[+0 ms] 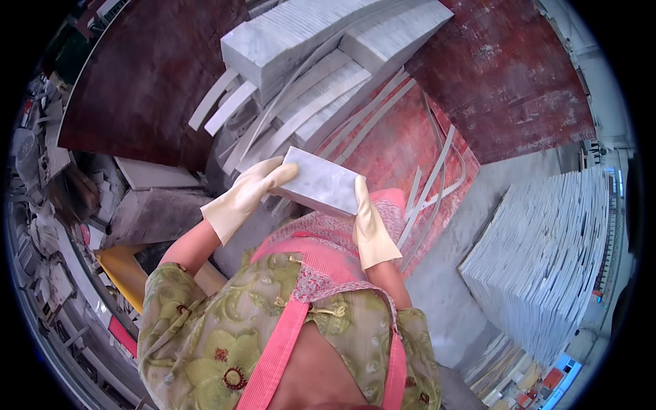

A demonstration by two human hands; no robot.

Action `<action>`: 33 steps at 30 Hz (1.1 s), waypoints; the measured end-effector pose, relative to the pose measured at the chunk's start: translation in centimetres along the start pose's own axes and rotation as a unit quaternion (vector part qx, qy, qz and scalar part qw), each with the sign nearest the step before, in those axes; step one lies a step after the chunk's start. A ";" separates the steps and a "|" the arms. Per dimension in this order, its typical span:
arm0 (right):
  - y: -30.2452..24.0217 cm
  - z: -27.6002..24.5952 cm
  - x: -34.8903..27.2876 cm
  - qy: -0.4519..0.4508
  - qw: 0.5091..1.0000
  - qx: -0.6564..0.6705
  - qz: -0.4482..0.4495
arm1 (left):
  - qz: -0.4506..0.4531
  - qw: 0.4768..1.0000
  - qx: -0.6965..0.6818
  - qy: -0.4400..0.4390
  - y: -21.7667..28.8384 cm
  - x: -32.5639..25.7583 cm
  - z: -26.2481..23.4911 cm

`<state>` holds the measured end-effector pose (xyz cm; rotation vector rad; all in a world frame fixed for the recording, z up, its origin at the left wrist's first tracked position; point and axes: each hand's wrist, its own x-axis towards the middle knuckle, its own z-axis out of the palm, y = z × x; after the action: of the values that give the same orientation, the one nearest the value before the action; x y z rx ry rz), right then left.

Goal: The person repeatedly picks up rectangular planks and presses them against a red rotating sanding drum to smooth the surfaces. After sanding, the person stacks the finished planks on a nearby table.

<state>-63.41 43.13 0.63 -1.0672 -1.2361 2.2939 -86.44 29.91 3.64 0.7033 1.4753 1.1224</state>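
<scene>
My left hand [256, 186] and my right hand [371, 225], both in cream rubber gloves, hold a rectangular grey-white marble block [322, 176] in front of my apron. The left hand grips its left end with the thumb on top. At the right end, the right thumb lies along the edge, and most of the other fingers are hidden beneath. The top face is smooth with faint grey veins. Whether it is one piece or several tiles pressed together, I cannot tell. Beyond it stand long stacks of marble strips [287, 48].
Loose thin strips [427, 195] lie on a red board [383, 143] right of the stacks. Dark red panels [154, 75] flank the stacks on both sides. A tall stack of thin slabs [540, 260] stands at the right. Scrap stone pieces [150, 215] are heaped at the left.
</scene>
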 end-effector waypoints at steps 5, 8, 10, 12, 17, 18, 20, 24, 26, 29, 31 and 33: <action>-2.8 -0.5 5.3 -0.007 0.998 0.055 0.034 | -0.037 0.999 0.009 0.000 3.3 5.5 -2.2; -4.3 -1.5 9.2 -0.020 0.995 0.075 0.067 | -0.076 0.995 0.042 0.045 4.7 9.5 -3.0; -5.2 -2.3 12.3 -0.024 0.992 0.086 0.087 | -0.089 0.988 0.122 0.045 6.8 12.9 -3.7; -6.6 -3.1 15.3 -0.033 0.990 0.084 0.108 | -0.109 0.992 0.055 0.035 6.5 16.5 -4.6; -10.6 -4.8 22.4 -0.047 0.980 0.102 0.163 | -0.164 0.975 0.141 0.052 14.1 23.1 -3.9; -11.1 -5.2 23.7 -0.044 0.978 0.108 0.172 | -0.187 0.974 0.103 0.078 13.9 25.0 -3.6; -11.9 -6.4 26.4 -0.025 0.962 0.153 0.227 | -0.243 0.955 0.165 0.047 18.0 27.5 -2.9; -13.5 -8.0 29.5 -0.018 0.933 0.191 0.306 | -0.321 0.905 0.280 0.006 22.9 32.1 -2.5; -12.9 -8.7 31.5 -0.007 0.908 0.228 0.352 | -0.335 0.888 0.316 0.008 22.1 33.8 -3.3; -13.1 -8.8 32.5 -0.006 0.898 0.223 0.378 | -0.367 0.906 0.211 0.027 18.2 35.9 -4.7; -12.9 -8.8 32.6 0.006 0.891 0.223 0.396 | -0.340 0.918 0.204 -0.006 18.8 35.4 -4.8; -12.5 -8.8 33.3 0.020 0.873 0.239 0.424 | -0.303 0.937 0.175 -0.012 19.5 34.1 -4.2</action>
<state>-79.92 74.85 -7.53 -1.6384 -0.0811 2.9132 -101.02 66.39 7.61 0.4399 1.7301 0.3806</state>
